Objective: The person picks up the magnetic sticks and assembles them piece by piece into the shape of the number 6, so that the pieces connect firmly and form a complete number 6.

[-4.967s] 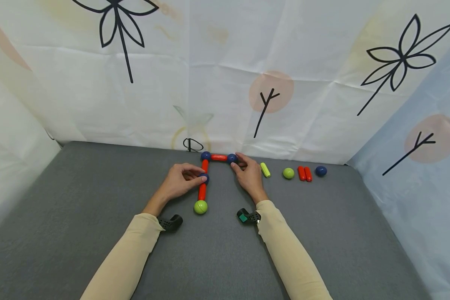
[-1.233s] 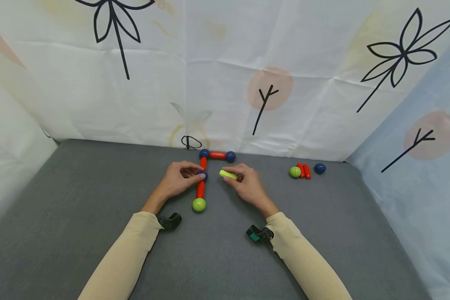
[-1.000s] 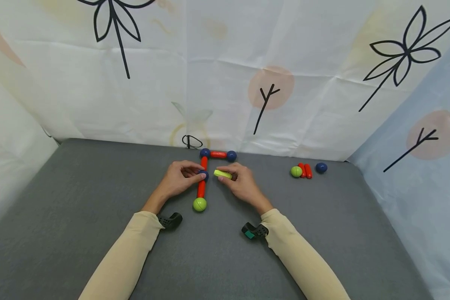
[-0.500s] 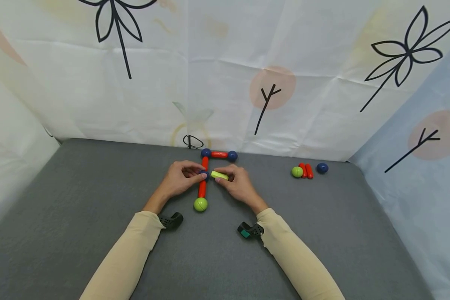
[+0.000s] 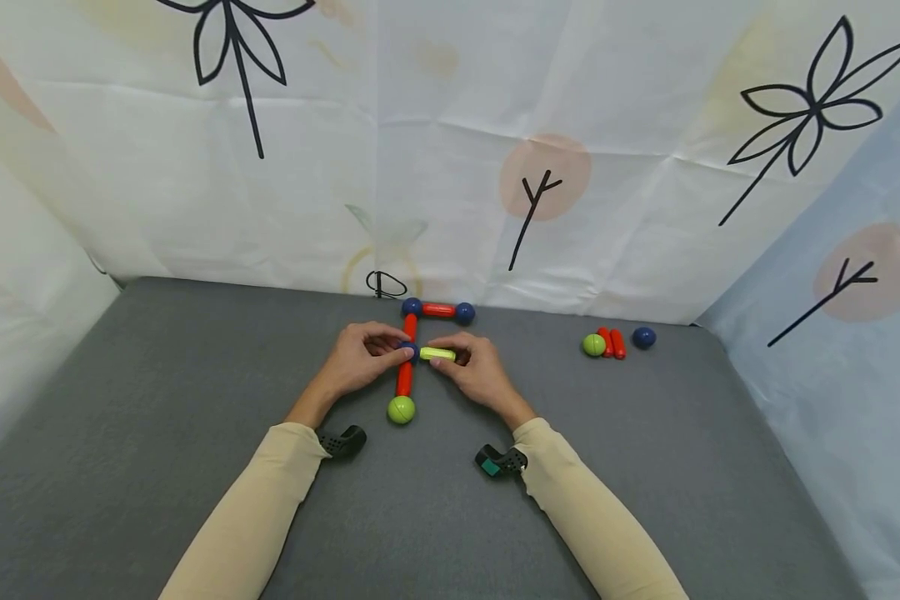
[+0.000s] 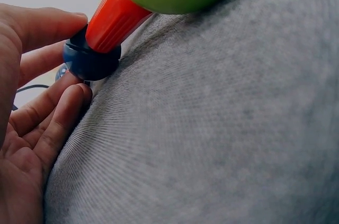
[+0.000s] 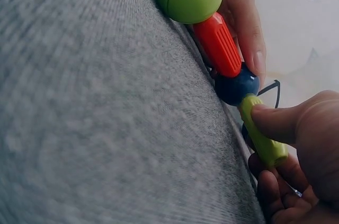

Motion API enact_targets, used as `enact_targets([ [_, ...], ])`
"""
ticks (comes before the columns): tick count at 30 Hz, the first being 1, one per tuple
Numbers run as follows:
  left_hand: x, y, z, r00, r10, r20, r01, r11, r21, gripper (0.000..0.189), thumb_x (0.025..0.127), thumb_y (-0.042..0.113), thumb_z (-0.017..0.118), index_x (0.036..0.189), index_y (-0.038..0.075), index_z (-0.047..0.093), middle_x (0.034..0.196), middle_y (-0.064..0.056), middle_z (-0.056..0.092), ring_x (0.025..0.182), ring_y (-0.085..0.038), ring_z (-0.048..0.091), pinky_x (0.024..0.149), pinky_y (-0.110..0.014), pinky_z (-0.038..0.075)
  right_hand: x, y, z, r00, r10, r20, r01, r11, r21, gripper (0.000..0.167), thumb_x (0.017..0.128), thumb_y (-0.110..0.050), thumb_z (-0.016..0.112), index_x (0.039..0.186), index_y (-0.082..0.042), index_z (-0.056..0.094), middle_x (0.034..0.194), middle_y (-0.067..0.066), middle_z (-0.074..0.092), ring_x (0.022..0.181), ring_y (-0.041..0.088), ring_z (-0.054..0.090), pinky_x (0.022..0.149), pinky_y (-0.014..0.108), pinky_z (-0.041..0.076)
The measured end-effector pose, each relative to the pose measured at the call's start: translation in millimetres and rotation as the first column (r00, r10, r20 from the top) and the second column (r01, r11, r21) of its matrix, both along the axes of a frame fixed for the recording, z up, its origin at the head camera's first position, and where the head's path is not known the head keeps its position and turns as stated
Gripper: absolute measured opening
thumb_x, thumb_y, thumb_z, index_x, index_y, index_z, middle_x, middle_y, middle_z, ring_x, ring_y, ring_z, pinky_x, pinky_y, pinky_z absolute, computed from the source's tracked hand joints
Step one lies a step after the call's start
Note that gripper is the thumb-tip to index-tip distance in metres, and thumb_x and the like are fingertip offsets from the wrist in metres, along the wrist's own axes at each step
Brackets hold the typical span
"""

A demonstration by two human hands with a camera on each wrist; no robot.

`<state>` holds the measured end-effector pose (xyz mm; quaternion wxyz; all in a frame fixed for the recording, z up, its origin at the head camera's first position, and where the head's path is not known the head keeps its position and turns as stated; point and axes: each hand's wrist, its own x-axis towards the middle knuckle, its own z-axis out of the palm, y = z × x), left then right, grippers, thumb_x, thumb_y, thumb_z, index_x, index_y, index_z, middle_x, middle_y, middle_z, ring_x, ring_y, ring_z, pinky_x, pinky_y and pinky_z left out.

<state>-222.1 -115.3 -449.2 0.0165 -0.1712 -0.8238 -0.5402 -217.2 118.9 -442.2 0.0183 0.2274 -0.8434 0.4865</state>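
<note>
My left hand (image 5: 359,360) pinches the middle blue ball (image 6: 92,61) of a chain of balls and rods lying on the grey table. With thumb and fingers, my right hand (image 5: 480,369) holds a yellow-green rod (image 7: 263,134) whose end meets that ball from the right. One red rod (image 5: 410,327) runs from the held ball back to a corner blue ball (image 5: 412,307); another red rod (image 7: 218,44) comes forward to a green ball (image 5: 401,410). From the corner, a red rod (image 5: 438,310) leads right to a blue end ball (image 5: 464,313).
Over to the right on the grey table (image 5: 645,467) lie a loose green ball (image 5: 593,345), two red rods (image 5: 612,342) side by side, and a blue ball (image 5: 644,337). A printed white cloth (image 5: 450,225) hangs along the table's back edge.
The yellow-green rod was picked up from the table by my right hand, which left the end ball and brought it left against the middle ball. The loose green ball shifted towards the red rods.
</note>
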Motion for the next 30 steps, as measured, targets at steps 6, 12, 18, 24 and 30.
enact_targets([
  [6,-0.6,0.3,-0.9,1.0,-0.001,-0.007,0.001,1.0,0.005,0.026,0.091,0.024,0.08,0.11,0.006,0.077,0.096,-0.008,0.07,0.082,-0.018,0.065,0.075,-0.029,0.053,0.0,0.8,-0.9,1.0,0.014,0.006,-0.014,1.0,-0.01,0.023,0.093,-0.009,0.076,0.116,-0.006,0.077,0.103,0.007,0.072,0.072,0.015,0.056,0.064,0.024,0.045],
  [12,-0.3,0.1,0.1,1.0,-0.002,-0.005,0.002,1.0,0.001,0.027,0.091,0.024,0.08,0.11,0.007,0.077,0.096,-0.007,0.07,0.082,-0.018,0.065,0.075,-0.029,0.053,0.2,0.3,-0.9,1.0,0.018,0.012,-0.018,1.0,-0.019,0.024,0.092,-0.009,0.077,0.116,-0.006,0.077,0.103,0.007,0.072,0.072,0.014,0.057,0.064,0.024,0.046],
  [18,0.5,0.5,1.8,1.0,-0.001,0.002,0.001,1.0,-0.002,0.027,0.09,0.024,0.08,0.11,0.007,0.077,0.096,-0.007,0.07,0.082,-0.018,0.065,0.075,-0.03,0.053,1.0,0.1,-1.2,1.0,0.003,0.021,-0.002,1.0,-0.006,0.023,0.093,-0.01,0.076,0.116,-0.007,0.077,0.103,0.007,0.072,0.073,0.013,0.057,0.065,0.023,0.045],
  [24,0.7,0.8,2.7,1.0,-0.001,0.003,0.001,1.0,-0.003,0.025,0.09,0.023,0.08,0.109,0.007,0.077,0.095,-0.007,0.07,0.081,-0.019,0.065,0.075,-0.03,0.054,1.4,-0.7,-0.7,1.0,-0.003,0.013,0.003,1.0,-0.017,0.023,0.093,-0.011,0.076,0.115,-0.007,0.077,0.104,0.007,0.072,0.074,0.014,0.057,0.065,0.024,0.046],
  [30,0.5,0.4,2.8,1.0,-0.002,-0.003,0.002,1.0,-0.004,0.025,0.09,0.022,0.081,0.109,0.007,0.077,0.095,-0.007,0.07,0.081,-0.019,0.065,0.074,-0.03,0.054,1.1,-1.1,-0.3,1.0,-0.008,0.02,0.009,1.0,-0.024,0.022,0.094,-0.01,0.075,0.115,-0.006,0.077,0.104,0.008,0.072,0.074,0.014,0.057,0.066,0.023,0.046],
])
